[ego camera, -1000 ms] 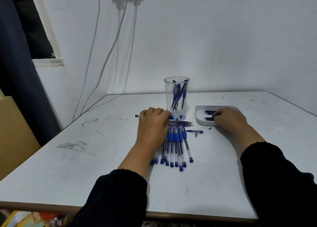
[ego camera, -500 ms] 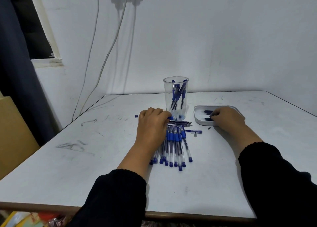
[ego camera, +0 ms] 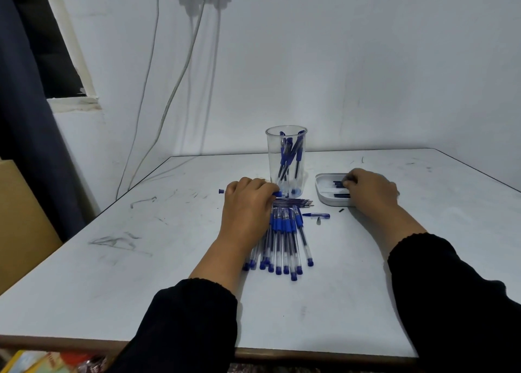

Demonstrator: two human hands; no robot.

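A row of several clear pens with blue grips (ego camera: 285, 241) lies on the white table (ego camera: 141, 260). My left hand (ego camera: 247, 207) rests over the row's far left end, fingers curled round a blue pen (ego camera: 277, 194) lying crosswise; its other blue end (ego camera: 221, 191) sticks out on the left. My right hand (ego camera: 372, 192) reaches into a shallow white tray (ego camera: 324, 199), its curled fingertips pinching a small dark pen part (ego camera: 345, 179). A clear cup (ego camera: 286, 161) holding several blue pens stands between the hands.
Thin refills (ego camera: 294, 202) lie in front of the cup. A short blue pen piece (ego camera: 317, 215), a grey tip (ego camera: 318, 221) and a dark bit (ego camera: 341, 210) lie near the tray. Cables (ego camera: 169, 99) hang down the wall behind. A brown board (ego camera: 19, 223) stands at the left.
My right hand has shifted slightly deeper into the tray, its fingertips closing on a dark part. My left hand has stayed on the pens.
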